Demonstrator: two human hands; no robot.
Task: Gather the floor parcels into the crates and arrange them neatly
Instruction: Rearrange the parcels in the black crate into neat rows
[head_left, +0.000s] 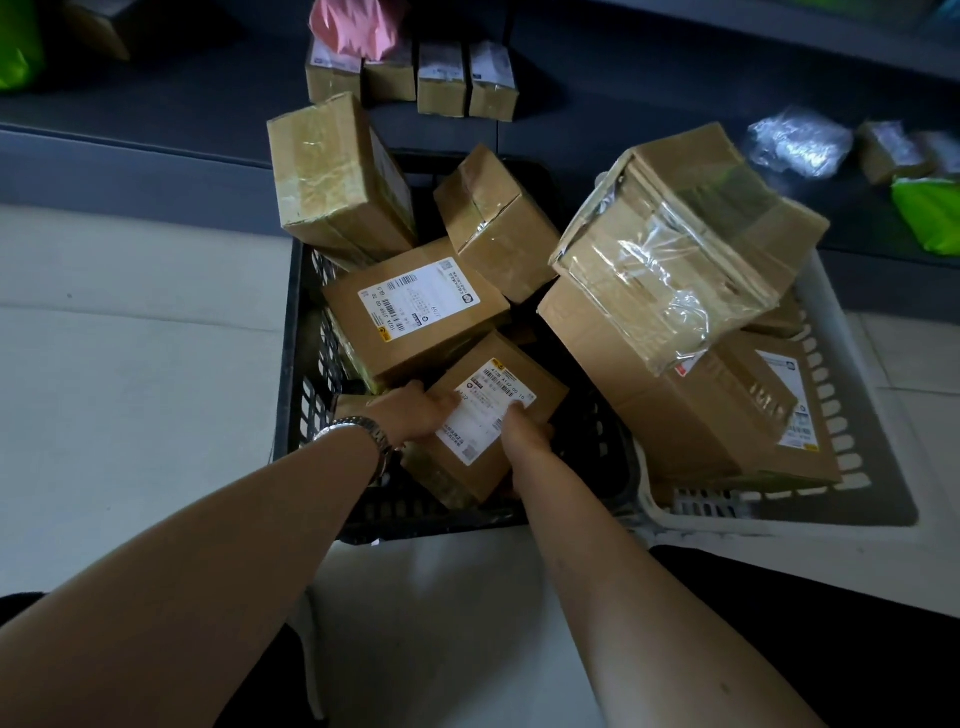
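Both hands: left hand (415, 410) and right hand (527, 431) are clasping the parcel (540, 387).
Black crate (441, 525): parcel is probably needing flat seating at near edge.

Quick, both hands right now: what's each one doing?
Left hand: grips the small labelled box at its left edge.
Right hand: grips the same box's right side.

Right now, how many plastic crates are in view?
2: a black lattice plastic crate at centre; a white slotted plastic crate beside it on the right. None seem hidden.
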